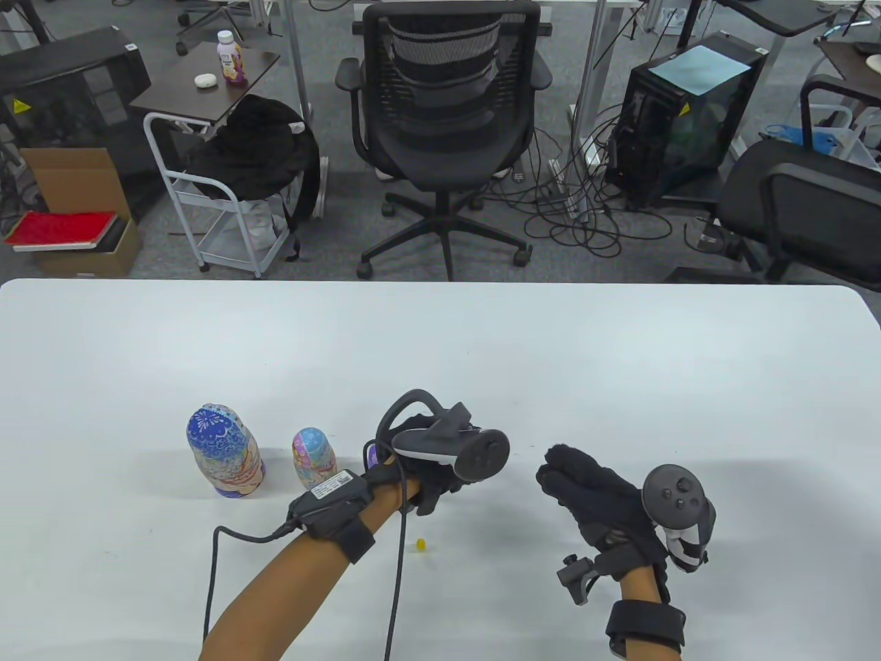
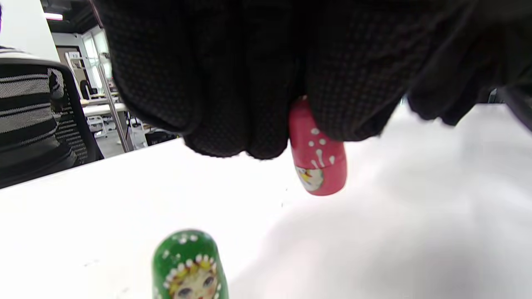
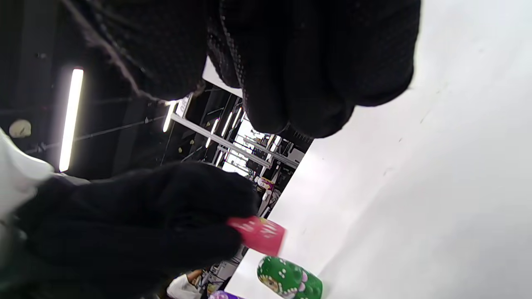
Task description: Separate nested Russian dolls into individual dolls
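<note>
White table [image 1: 619,358] — left hand [image 1: 430,468] pinches pink doll [image 2: 318,166], right hand [image 1: 599,499] loosely curled, empty.

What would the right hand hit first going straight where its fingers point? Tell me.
Probably the tracker on the left hand, up-left of it; depth is unclear, so the right hand may pass beside it over the table.

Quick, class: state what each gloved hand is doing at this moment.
Left hand: fingers pinch the small red doll, lifted clear of the table.
Right hand: holds nothing; fingers loosely bent, hovering above the table.
</note>
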A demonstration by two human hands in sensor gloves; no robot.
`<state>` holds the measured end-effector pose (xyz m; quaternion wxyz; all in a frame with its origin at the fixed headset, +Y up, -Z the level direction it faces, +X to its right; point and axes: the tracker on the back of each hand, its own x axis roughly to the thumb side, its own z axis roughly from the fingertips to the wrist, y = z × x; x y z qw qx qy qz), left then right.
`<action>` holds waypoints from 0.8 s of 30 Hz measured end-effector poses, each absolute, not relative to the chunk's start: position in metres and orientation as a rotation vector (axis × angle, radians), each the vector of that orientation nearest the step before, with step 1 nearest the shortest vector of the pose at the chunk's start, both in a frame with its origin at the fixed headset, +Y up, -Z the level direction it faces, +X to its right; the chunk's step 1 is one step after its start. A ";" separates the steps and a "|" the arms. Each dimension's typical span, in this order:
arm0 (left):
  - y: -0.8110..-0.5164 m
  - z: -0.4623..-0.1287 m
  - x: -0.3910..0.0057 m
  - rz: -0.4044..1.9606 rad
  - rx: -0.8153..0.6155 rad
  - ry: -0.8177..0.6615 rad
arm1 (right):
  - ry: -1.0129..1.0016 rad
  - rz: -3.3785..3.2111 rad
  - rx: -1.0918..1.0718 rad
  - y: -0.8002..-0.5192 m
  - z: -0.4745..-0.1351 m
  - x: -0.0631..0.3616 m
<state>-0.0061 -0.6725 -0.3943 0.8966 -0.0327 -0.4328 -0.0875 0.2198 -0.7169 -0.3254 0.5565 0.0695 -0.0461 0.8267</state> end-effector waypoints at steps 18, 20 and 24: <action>-0.722 -0.410 0.017 -0.354 -0.094 -0.897 | -0.115 1.950 0.205 -0.713 -0.327 0.221; -0.723 -0.410 0.018 -0.364 -0.090 -0.901 | -0.112 1.948 0.205 -0.714 -0.327 0.221; -0.723 -0.409 0.020 -0.384 -0.090 -0.902 | -0.108 1.947 0.209 -0.714 -0.327 0.220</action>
